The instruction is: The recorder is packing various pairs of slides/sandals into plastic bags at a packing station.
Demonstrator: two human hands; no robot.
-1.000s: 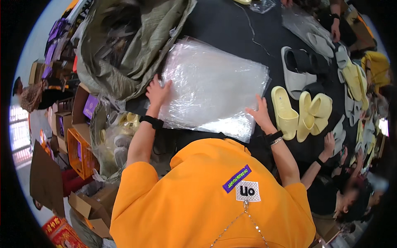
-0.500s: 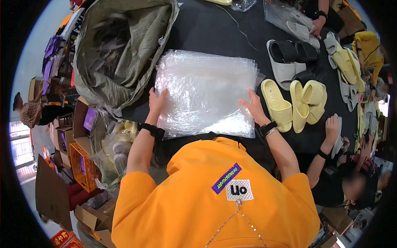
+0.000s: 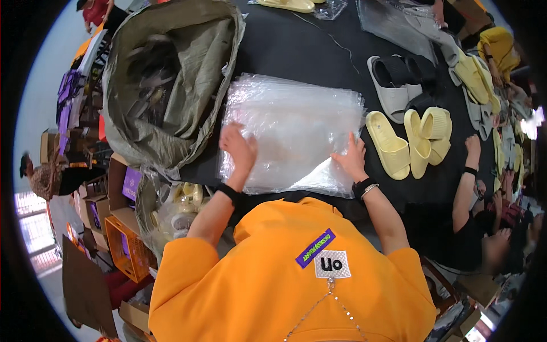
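The fingers of the right hand (image 3: 351, 161) are spread, with the thumb wide apart from them. They touch the right edge of a flat stack of clear, shiny plastic sheets (image 3: 290, 137). The left hand (image 3: 239, 149) is over the stack's left side, and it is blurry. Its fingers look bent, but I cannot tell if they pinch a sheet. The stack lies just in front of the person's bright orange cloth shirt (image 3: 285, 273), on a flat black surface (image 3: 290, 45). Its edges do not line up well, and some corners poke out. A thin strip of surface shows between the stack and a big, dull green woven sack (image 3: 213, 102) on the left. On the right, a small gap parts the stack from a smooth, pale yellow slipper (image 3: 394, 153). Past that slipper's far end sits a light grey slipper (image 3: 387, 97). The most room to move is past the stack's far edge.
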